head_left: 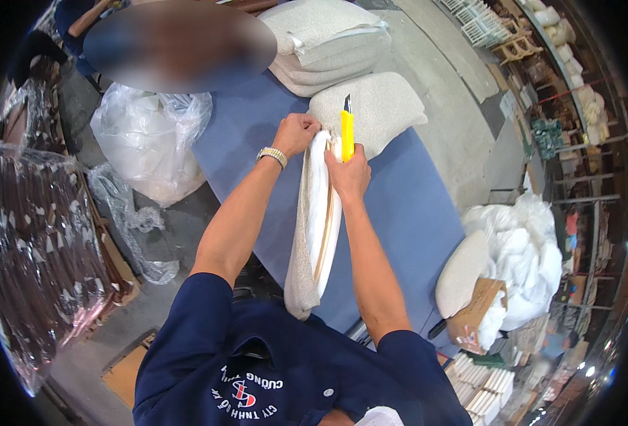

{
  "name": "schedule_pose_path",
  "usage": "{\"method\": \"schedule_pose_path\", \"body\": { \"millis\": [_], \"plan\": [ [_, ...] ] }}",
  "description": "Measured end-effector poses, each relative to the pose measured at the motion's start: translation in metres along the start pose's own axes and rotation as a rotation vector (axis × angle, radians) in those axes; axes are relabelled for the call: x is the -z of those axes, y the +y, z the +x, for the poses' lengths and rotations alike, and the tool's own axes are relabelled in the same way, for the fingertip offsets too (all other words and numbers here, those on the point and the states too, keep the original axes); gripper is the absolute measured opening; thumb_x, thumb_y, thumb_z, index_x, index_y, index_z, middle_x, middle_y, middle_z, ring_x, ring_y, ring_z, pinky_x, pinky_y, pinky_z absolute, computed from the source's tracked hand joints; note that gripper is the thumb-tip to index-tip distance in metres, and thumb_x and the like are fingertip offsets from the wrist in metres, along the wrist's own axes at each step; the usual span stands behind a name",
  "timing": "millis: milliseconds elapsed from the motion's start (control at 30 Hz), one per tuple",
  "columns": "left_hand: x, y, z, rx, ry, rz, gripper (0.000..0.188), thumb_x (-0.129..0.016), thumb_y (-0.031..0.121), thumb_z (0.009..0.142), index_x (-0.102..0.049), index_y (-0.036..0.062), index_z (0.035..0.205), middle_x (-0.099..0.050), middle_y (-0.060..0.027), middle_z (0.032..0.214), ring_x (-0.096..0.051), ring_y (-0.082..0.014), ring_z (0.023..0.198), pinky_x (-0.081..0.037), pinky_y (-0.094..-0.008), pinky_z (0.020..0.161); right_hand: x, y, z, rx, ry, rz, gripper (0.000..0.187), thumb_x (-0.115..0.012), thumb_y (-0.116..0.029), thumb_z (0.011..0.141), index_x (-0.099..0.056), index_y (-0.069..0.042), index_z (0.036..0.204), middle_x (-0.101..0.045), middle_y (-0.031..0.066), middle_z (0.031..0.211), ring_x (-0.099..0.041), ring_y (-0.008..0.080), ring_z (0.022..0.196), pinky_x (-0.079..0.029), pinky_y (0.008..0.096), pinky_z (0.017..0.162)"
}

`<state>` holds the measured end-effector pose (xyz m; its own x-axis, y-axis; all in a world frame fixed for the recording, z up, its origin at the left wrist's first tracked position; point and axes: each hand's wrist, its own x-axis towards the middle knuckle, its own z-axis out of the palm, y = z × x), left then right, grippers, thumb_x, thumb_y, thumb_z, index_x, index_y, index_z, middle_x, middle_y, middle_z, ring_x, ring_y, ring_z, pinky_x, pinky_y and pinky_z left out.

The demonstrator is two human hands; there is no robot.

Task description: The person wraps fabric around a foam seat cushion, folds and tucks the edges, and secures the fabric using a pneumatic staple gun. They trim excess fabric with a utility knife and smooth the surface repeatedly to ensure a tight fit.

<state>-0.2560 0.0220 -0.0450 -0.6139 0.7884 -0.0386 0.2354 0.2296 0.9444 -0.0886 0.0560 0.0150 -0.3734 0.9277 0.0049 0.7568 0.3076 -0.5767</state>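
A long beige cushion stands on its edge on the blue-topped table, its near end close to my body. Along its open side a strip of white padding and a thin tan edge show. At the far end of this opening, my left hand pinches the fabric with closed fingers. My right hand is wrapped round a yellow box cutter, its dark blade out and pointing away from me. The right fingers also rest against the cushion's side; whether they grip it is hidden.
Beyond my hands lies another beige cushion, with a stack of cushions behind it. A clear bag of white stuff sits left of the table. At right are a beige cushion, a cardboard box and white plastic bags. Another person is opposite.
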Motion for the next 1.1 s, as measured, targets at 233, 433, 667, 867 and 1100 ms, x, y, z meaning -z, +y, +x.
{"method": "schedule_pose_path", "body": {
  "millis": [233, 433, 667, 867, 1100],
  "plan": [
    [-0.007, 0.002, -0.032, 0.059, 0.001, -0.164, 0.042, -0.070, 0.029, 0.099, -0.069, -0.0003, 0.128, -0.077, -0.0193, 0.112, -0.075, -0.0280, 0.103, -0.057, -0.0367, 0.092, -0.008, 0.013, 0.066, 0.725, 0.145, 0.002, 0.049, -0.083, -0.022, 0.071, -0.068, -0.002, 0.113, -0.076, 0.0193, 0.103, -0.072, 0.0444, 0.095, -0.056, 0.0497, 0.086],
    [-0.029, 0.018, -0.089, -0.023, 0.122, -0.006, 0.082, -0.069, 0.050, 0.096, -0.045, -0.0040, 0.152, -0.061, -0.0304, 0.139, -0.067, -0.0419, 0.119, -0.052, -0.0428, 0.102, 0.006, -0.030, 0.105, 0.557, -0.506, -0.125, 0.029, -0.083, -0.017, 0.069, -0.078, -0.011, 0.098, -0.077, 0.0156, 0.091, -0.073, 0.0375, 0.089, -0.057, 0.0445, 0.082],
    [-0.011, 0.013, -0.075, 0.024, 0.027, 0.102, 0.066, -0.067, 0.038, 0.096, -0.053, -0.0032, 0.146, -0.072, -0.0305, 0.108, -0.070, -0.0480, 0.101, -0.055, -0.0528, 0.094, 0.012, -0.040, 0.118, 0.597, -0.585, -0.260, 0.036, -0.086, -0.020, 0.067, -0.076, -0.011, 0.101, -0.076, 0.0153, 0.093, -0.073, 0.0385, 0.093, -0.057, 0.0458, 0.084],
    [0.002, 0.012, -0.050, 0.039, -0.088, 0.283, 0.054, -0.065, 0.029, 0.092, -0.063, -0.0016, 0.136, -0.072, -0.0298, 0.111, -0.069, -0.0464, 0.107, -0.053, -0.0517, 0.097, 0.000, -0.047, 0.122, 0.713, -0.564, -0.358, 0.035, -0.084, -0.021, 0.072, -0.074, -0.010, 0.104, -0.077, 0.0145, 0.095, -0.073, 0.0365, 0.092, -0.056, 0.0441, 0.084],
    [-0.016, 0.012, -0.032, -0.066, 0.031, 0.269, 0.049, -0.066, 0.023, 0.088, -0.067, -0.0024, 0.130, -0.073, -0.0292, 0.110, -0.070, -0.0437, 0.107, -0.053, -0.0500, 0.099, 0.015, -0.052, 0.131, 0.571, -0.631, -0.454, 0.040, -0.086, -0.024, 0.074, -0.076, -0.013, 0.111, -0.078, 0.0127, 0.100, -0.073, 0.0351, 0.097, -0.058, 0.0445, 0.091]
  ]
}}
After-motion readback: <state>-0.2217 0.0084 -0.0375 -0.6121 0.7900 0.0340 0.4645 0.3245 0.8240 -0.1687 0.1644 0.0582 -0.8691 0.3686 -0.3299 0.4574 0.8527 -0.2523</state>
